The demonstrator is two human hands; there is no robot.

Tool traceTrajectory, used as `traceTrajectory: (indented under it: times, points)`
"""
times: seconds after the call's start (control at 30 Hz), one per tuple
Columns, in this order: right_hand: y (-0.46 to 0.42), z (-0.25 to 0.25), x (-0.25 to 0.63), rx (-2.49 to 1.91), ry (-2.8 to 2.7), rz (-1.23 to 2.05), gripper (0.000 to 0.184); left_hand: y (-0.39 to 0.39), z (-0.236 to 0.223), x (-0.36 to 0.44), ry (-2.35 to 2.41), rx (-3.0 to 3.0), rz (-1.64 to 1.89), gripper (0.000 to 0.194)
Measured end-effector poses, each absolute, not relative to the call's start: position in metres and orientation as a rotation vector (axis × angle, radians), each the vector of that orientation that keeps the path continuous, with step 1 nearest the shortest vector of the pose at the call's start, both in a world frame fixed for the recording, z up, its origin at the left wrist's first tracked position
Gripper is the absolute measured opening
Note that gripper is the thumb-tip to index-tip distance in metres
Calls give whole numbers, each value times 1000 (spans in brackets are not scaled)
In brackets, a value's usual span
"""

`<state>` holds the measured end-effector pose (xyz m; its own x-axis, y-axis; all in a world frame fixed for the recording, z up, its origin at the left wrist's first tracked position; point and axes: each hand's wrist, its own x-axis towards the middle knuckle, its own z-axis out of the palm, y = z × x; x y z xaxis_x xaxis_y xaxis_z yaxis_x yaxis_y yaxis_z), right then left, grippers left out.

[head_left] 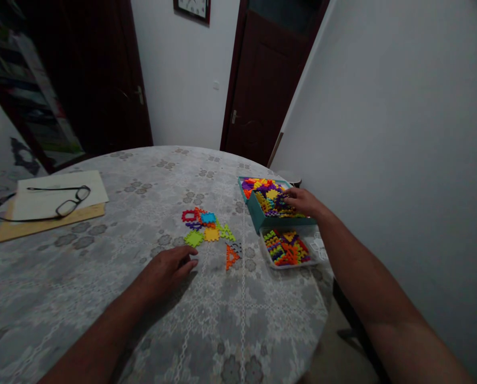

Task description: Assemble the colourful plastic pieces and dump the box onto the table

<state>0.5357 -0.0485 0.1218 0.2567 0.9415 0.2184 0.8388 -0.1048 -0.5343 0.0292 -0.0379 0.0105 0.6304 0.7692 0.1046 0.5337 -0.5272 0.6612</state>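
My left hand (174,268) rests on the tablecloth, fingers loosely bent and apart, holding nothing. Just beyond its fingertips lies a green square interlocking piece (194,238), beside a yellow square piece (212,234). Around them are a blue piece (208,217), a red frame piece (189,216) and a light green piece (227,232). An orange triangular piece (231,257) lies nearer, against a grey one. My right hand (302,201) reaches over the teal box (258,216), fingers stretched onto the colourful pieces; its fingertips are partly hidden among them.
In front of the teal box sits a clear plastic tub (280,266) of similar pieces. Eyeglasses (67,207) lie on papers and a board (50,226) at the left. The round table (142,165) ends near the wall and a dark chair on the right.
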Motion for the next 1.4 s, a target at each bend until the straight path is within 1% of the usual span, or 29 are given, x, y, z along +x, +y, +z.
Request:
traceTrajectory:
  times: [0.2,0.37,0.5,0.6,0.7,0.83,0.93,1.03,1.1,1.17,1.23,1.4]
  points:
    - [-49,125,546,-1947,-1688,368,29,-37,7,29,1006,2272,522,37]
    - [-54,121,538,-1999,-1657,-13,32,-37,4,28,998,2279,549,34]
    - [-70,122,515,-1965,-1573,-159,32,-35,6,28,1084,2285,661,34]
    - [-87,125,476,-1817,-1545,-234,32,-31,7,24,1209,2285,792,35]
    - [-98,118,422,-1647,-1722,-153,29,-26,2,19,1314,2322,939,35]
    - [-93,88,346,-1477,-2153,79,32,-22,-12,17,1349,2423,1047,35]
    - [-77,58,301,-1622,-2318,111,37,-24,-19,20,1277,2503,970,34]
    - [-65,35,274,-1816,-2334,41,38,-28,-22,24,1198,2586,830,40]
    - [-63,24,265,-1890,-2295,-20,32,-31,-21,26,1165,2638,714,45]
    - [-64,17,263,-1909,-2271,-67,24,-33,-20,27,1157,2664,617,46]
    - [-66,10,263,-1881,-2279,-85,19,-34,-18,29,1166,2663,587,40]
    - [-69,-4,266,-1756,-2264,-97,15,-33,-9,30,1105,2634,618,9]
